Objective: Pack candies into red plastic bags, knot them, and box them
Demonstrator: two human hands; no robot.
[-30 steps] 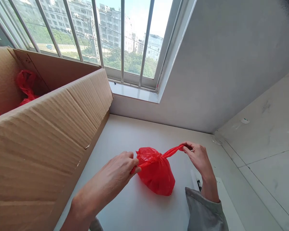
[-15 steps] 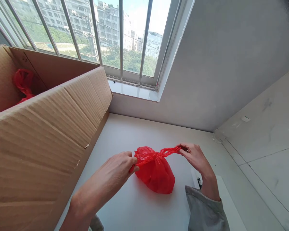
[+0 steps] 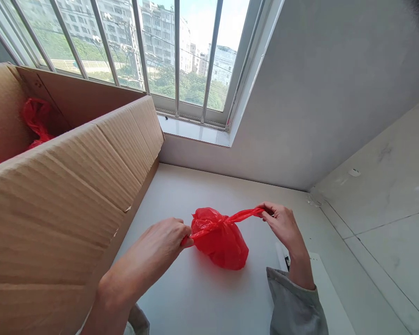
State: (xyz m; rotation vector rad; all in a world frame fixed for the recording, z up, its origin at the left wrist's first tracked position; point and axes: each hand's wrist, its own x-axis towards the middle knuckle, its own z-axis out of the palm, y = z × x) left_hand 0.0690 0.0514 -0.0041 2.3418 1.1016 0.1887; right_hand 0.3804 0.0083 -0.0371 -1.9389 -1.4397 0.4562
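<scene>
A full red plastic bag [image 3: 226,246] is at the middle of the white tabletop [image 3: 195,298], gathered into a knot at its top. My left hand [image 3: 172,237] is closed on one of its handles, at the left. On the other side my right hand [image 3: 277,221] pinches the opposite handle, which is stretched taut and twisted. The two handles are pulled apart from the knot. What fills the bag is hidden by the plastic.
A large open cardboard box [image 3: 73,186] stands at the left, with more red plastic [image 3: 38,118] inside. Behind are a barred window [image 3: 178,60] and a grey wall [image 3: 321,83]. A white flat object [image 3: 317,265] lies partly behind my right wrist.
My hands have drawn slightly farther apart, and the handles are straighter and tighter at the knot. The bag has shifted a little up and left in view.
</scene>
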